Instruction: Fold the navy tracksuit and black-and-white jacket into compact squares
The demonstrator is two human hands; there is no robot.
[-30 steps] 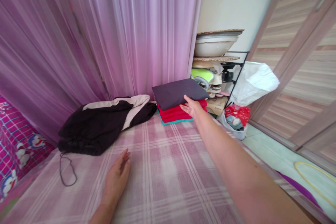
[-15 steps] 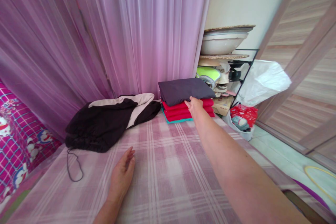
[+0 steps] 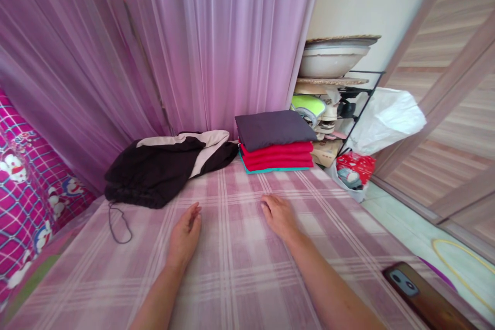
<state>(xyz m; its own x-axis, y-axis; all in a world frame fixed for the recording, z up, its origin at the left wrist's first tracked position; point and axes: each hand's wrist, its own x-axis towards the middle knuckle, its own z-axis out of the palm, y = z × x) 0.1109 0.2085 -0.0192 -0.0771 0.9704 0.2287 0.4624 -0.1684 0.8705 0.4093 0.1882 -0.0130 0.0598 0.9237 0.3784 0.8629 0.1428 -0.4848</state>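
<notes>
Over the plaid sheet [image 3: 232, 278] I see the left hand [image 3: 185, 234], unclenched, near the black garment [image 3: 166, 165]; the right hand [image 3: 279, 215], loosely curved, near the folded clothes [image 3: 276, 157].

Top faces of the red folded cloths [image 3: 278, 156] mostly covered by the dark folded cloth [image 3: 274, 130]; teal cloth [image 3: 280, 169] hidden but for a thin edge. Left hand [image 3: 186, 234]: palm turned from view, fingers partly masked by the thumb. Right hand [image 3: 280, 215]: palm hidden underneath. Both forearms [image 3: 328, 283] and the phone [image 3: 433, 294] cut off by the bottom edge. Print on the cardboard box [image 3: 327, 152] too small to be read. Yellow hoop [image 3: 435, 248] cut by the right edge; purple object [image 3: 436, 272] largely screened by the bed [image 3: 247, 289], not identified.
</notes>
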